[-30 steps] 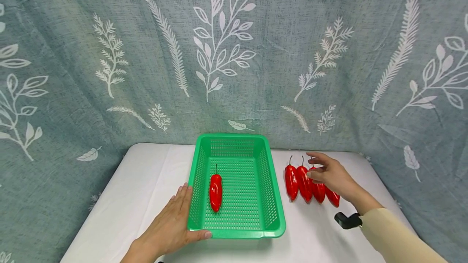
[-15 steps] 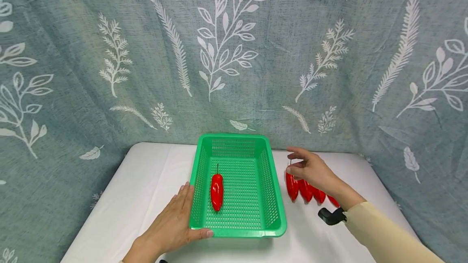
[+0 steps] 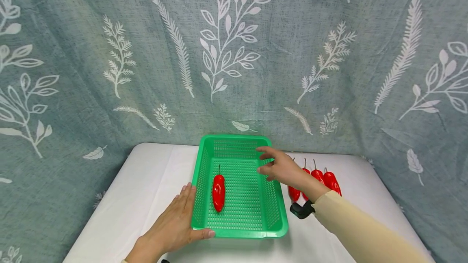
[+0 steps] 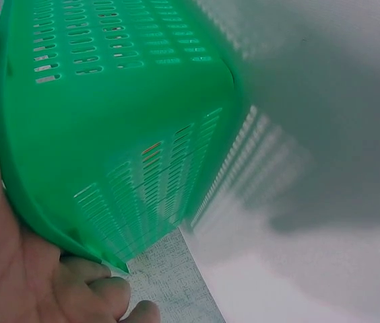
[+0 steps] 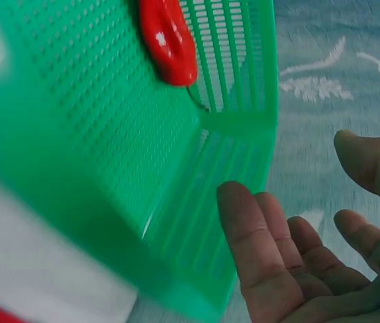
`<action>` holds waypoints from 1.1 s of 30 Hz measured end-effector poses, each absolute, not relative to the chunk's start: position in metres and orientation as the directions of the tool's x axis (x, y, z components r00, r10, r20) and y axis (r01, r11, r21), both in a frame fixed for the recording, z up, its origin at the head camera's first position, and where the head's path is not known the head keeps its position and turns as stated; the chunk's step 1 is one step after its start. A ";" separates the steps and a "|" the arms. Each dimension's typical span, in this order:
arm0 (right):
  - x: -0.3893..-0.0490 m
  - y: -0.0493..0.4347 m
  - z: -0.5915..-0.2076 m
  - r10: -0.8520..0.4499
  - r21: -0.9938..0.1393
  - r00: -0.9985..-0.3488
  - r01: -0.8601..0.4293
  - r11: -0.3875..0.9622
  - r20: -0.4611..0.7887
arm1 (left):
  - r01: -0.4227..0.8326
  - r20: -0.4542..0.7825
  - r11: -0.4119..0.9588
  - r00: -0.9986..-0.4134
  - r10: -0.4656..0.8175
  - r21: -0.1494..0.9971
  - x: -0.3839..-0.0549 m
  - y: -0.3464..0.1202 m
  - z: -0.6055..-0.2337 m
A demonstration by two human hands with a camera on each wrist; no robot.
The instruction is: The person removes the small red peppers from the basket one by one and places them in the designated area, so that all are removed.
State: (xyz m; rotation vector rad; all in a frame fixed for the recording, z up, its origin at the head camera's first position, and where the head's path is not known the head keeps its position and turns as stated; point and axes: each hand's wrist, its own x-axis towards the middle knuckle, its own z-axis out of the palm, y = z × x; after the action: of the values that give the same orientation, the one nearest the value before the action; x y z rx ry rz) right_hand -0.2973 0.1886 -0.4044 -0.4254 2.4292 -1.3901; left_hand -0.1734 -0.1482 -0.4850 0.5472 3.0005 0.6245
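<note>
A green slotted plastic basket [image 3: 252,233] stands on the white table. One glossy red chili pepper [image 3: 218,193] lies in its left half, stem pointing away; the right wrist view shows this red pepper [image 5: 166,44] too. My left hand [image 3: 170,224] rests along the basket's left rim, fingers straight, thumb over the front left corner. Over the right rim, toward the back, is my right hand [image 3: 283,167]. Its fingers are spread and loosely bent, with nothing between them. In the right wrist view, the empty right hand [image 5: 298,276] faces the basket's far end.
Right of the basket, several more red peppers [image 3: 332,182] lie side by side, partly hidden by the right forearm. A grey-green leaf-patterned cloth [image 3: 241,72] hangs behind the table [image 3: 146,173].
My right hand has moved left from above the row of peppers to the basket's right rim, staying empty. The left hand stays at the basket's left side; the view has shifted slightly.
</note>
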 end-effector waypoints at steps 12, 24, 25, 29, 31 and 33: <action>-0.312 0.126 -0.428 -0.413 -0.867 -0.887 -0.031 0.497 -0.205 | 0.316 0.023 0.856 -0.941 0.336 0.408 -0.174 -0.149 -0.482; -0.314 0.097 -0.460 -0.475 -0.893 -0.838 0.032 0.449 -0.269 | 0.303 0.000 0.851 -0.942 0.335 0.429 -0.175 -0.149 -0.483; -0.315 0.096 -0.463 -0.478 -0.892 -0.834 0.037 0.451 -0.276 | 0.304 0.001 0.852 -0.942 0.336 0.426 -0.175 -0.149 -0.483; -0.317 0.091 -0.473 -0.479 -0.890 -0.827 0.055 0.452 -0.294 | 0.309 0.009 0.852 -0.941 0.337 0.423 -0.175 -0.150 -0.483; -0.319 0.090 -0.478 -0.473 -0.891 -0.828 0.067 0.450 -0.301 | 0.311 0.012 0.853 -0.941 0.337 0.419 -0.175 -0.150 -0.483; -0.319 0.088 -0.482 -0.465 -0.889 -0.831 0.073 0.452 -0.305 | 0.314 0.016 0.855 -0.941 0.338 0.412 -0.175 -0.151 -0.484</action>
State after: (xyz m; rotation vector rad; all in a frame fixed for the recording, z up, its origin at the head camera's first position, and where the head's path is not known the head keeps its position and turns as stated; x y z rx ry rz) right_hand -0.3194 0.0883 -0.4821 -0.3274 2.1891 -1.3765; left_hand -0.1754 -0.1509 -0.4836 0.5228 2.9711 0.6450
